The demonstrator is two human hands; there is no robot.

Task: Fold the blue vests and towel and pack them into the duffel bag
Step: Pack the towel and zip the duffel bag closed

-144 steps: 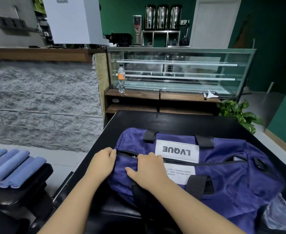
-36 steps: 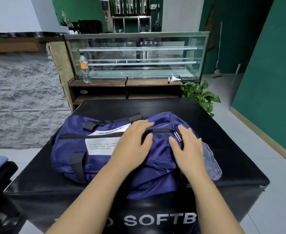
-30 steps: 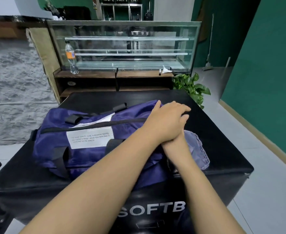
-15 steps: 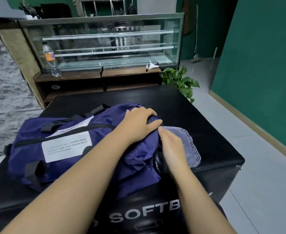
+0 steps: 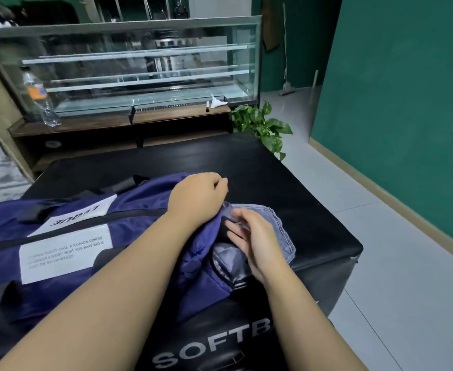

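I think I am at the packing step: my left hand (image 5: 197, 200) grips the end of the blue duffel bag (image 5: 67, 236) on the black table (image 5: 246, 162). My right hand (image 5: 257, 243), fingers loosely bent, touches the light blue cloth (image 5: 281, 228) sticking out. Next I should push it inside and zip up; I cannot see what else is inside.

A black padded table (image 5: 220, 156) fills the frame's middle. Behind it, across the upper left, stands a glass display case (image 5: 139, 62) on a wooden shelf (image 5: 86, 124), with a water bottle (image 5: 39, 99) at its left end. A leafy green plant (image 5: 263, 127) sits beside the shelf's right end, against a green wall (image 5: 407, 103).
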